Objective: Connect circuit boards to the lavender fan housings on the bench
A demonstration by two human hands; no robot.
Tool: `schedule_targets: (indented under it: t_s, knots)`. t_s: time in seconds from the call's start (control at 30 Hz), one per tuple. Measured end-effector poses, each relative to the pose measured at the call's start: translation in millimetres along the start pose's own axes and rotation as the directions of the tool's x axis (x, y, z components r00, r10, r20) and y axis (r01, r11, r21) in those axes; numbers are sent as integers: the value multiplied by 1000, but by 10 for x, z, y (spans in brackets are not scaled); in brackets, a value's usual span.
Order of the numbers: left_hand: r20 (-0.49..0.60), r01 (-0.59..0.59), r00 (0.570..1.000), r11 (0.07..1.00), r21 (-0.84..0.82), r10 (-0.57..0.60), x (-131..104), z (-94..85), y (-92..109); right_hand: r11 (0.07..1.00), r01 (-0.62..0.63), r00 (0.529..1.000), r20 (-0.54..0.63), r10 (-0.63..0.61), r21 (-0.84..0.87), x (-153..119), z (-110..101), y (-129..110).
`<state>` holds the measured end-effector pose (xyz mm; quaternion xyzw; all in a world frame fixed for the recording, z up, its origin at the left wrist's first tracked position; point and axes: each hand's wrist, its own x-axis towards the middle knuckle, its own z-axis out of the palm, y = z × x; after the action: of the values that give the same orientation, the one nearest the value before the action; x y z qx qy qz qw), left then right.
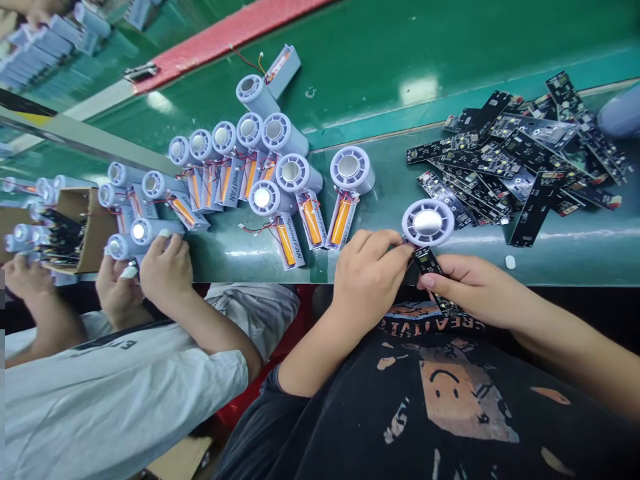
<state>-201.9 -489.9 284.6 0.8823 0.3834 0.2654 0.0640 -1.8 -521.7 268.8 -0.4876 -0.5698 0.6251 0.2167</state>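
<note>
the slim black circuit board (434, 265) hangs at a slant over the front edge of the green worktop (385, 207), gripped between the thumb and bent fingers of the right hand (467, 287). the fingers of the left hand (370, 273) curl in at its upper end; what lies between them is hidden, so i can't tell whether they grip. just beyond, at about 12 o'clock, sits the round lavender plastic fan head with a silver centre (428, 222).

the board's lower end has nothing under it, so a loosened right thumb could let it drop off the edge. if thin wires join it to the fan head, as the red ones on the neighbouring units suggest, a sharp tug might strain a joint. a sleeve or wrist could also sweep off the small white oval piece (510, 262) at 3 o'clock.

the worktop is glossy, with lamp glare on it. a jumbled heap of black circuit boards (500, 160) lies at 2 o'clock; lavender fan units with orange cylinders (313, 217) stand at 9 to 10. a red strip (225, 40) crosses at 10, further off. at 9 o'clock a co-worker in a pale grey shirt (125, 400) handles similar units beside an open brown cardboard box (95, 233).
</note>
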Motion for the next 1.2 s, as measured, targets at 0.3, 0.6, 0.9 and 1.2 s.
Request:
schedule_targets:
  t_s: [0.3, 0.6, 0.9, 1.2]
  knots:
    - [95, -39, 994, 992, -121, 51, 200, -136, -187, 998, -28, 994, -107, 21, -64, -104, -33, -14]
    - [363, -118, 884, 892, -436, 295, 498, -131, -298, 997, 25, 987, -162, -13, 76, -146, -81, -14]
    - [282, 43, 958, 942, -332, 56, 508, -59, -186, 988, 153, 930, -342, -136, 23, -195, 1, 121]
    - [274, 158, 957, 961, -226, -93, 204, 33, -71, 601, 164, 697, -339, -632, -782, -349, -80, -4]
